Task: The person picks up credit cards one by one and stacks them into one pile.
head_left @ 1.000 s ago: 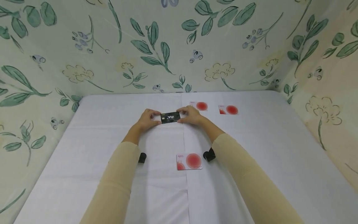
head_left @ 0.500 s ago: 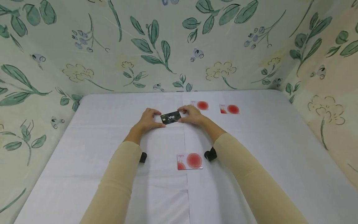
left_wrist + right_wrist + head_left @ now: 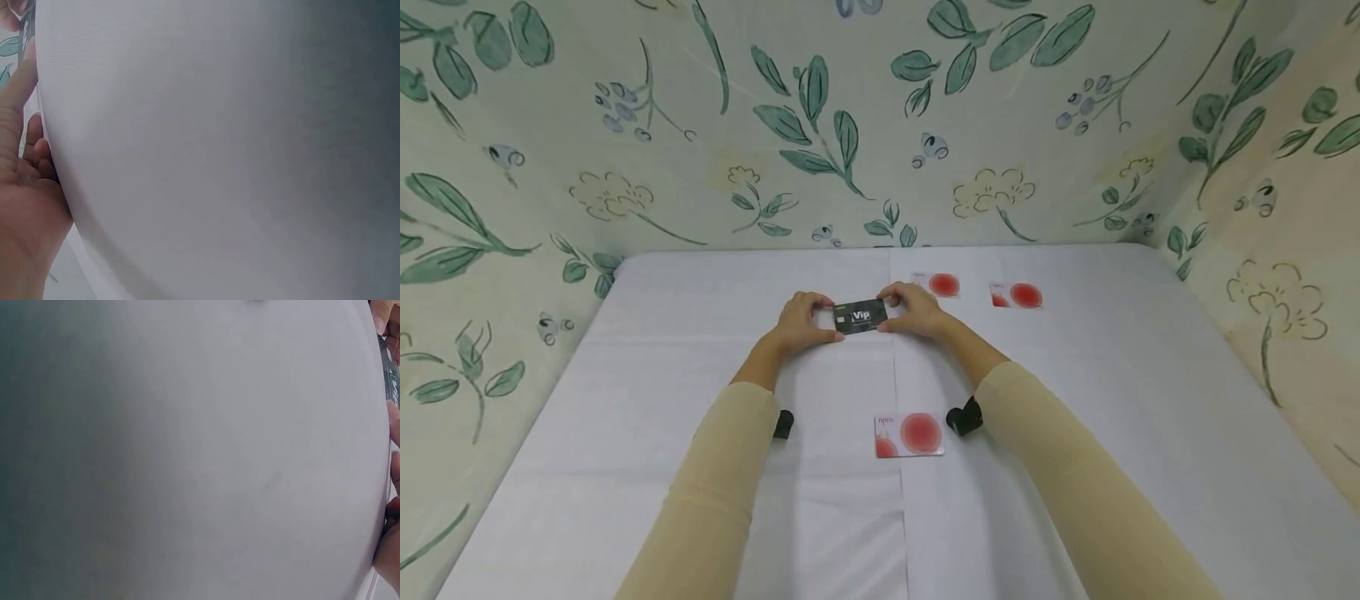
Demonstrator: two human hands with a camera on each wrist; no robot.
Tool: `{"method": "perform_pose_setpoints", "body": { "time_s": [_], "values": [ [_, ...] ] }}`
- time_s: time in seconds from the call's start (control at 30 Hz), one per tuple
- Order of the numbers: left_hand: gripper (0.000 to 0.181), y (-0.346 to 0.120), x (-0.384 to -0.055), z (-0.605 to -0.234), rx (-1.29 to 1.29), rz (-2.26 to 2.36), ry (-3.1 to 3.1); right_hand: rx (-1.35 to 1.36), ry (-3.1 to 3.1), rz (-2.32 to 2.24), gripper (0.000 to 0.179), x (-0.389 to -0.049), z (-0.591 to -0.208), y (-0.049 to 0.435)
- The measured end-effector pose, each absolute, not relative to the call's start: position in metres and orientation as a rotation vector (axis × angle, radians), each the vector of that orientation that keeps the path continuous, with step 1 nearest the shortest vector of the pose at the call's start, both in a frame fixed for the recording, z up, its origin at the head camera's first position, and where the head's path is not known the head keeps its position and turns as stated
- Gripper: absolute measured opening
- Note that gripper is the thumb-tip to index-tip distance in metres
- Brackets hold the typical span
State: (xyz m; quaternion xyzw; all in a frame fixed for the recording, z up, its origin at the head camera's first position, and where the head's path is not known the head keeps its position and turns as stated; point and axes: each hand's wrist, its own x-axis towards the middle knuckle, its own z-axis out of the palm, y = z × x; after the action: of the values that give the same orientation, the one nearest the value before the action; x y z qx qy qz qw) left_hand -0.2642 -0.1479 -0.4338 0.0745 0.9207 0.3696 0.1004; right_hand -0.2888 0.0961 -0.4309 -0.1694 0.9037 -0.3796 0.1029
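Note:
A black card (image 3: 860, 317) marked "Vip" lies at the far middle of the table, almost level, between both hands. At its left end my left hand (image 3: 797, 322) holds it, thumb at the lower corner and fingers at the upper one. My right hand (image 3: 916, 310) grips the right end in the same way. Only a sliver of the card (image 3: 28, 28) shows in the left wrist view, beside the left hand (image 3: 25, 212). In the right wrist view the card (image 3: 391, 375) appears at the edge, above the right hand (image 3: 392, 540).
One red-and-white card (image 3: 909, 435) lies nearer, between the forearms. Two similar cards lie at the back right: one (image 3: 943, 285) just behind the right hand, the other (image 3: 1017, 295) farther right. White cloth (image 3: 662, 417) covers the table; a patterned curtain (image 3: 880, 125) hangs behind.
The black card tilted, its right end rising, then came back closer to level. It sits slightly farther right than a second ago, and both hands stay on its ends.

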Motion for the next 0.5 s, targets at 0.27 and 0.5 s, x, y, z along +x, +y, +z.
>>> {"method": "perform_pose_setpoints", "body": {
  "time_s": [0.27, 0.5],
  "values": [
    [0.061, -0.1477, -0.2618, -0.4325, 0.217, 1.144, 2.696, -0.458, 2.625, -1.221, 0.057, -0.2911, -0.4334, 0.0951],
    [0.063, -0.1486, -0.2626, -0.4325, 0.262, 1.222, 2.667, -0.445, 2.625, -1.231, 0.059, -0.2881, -0.4341, 0.0967]
  ]
}}
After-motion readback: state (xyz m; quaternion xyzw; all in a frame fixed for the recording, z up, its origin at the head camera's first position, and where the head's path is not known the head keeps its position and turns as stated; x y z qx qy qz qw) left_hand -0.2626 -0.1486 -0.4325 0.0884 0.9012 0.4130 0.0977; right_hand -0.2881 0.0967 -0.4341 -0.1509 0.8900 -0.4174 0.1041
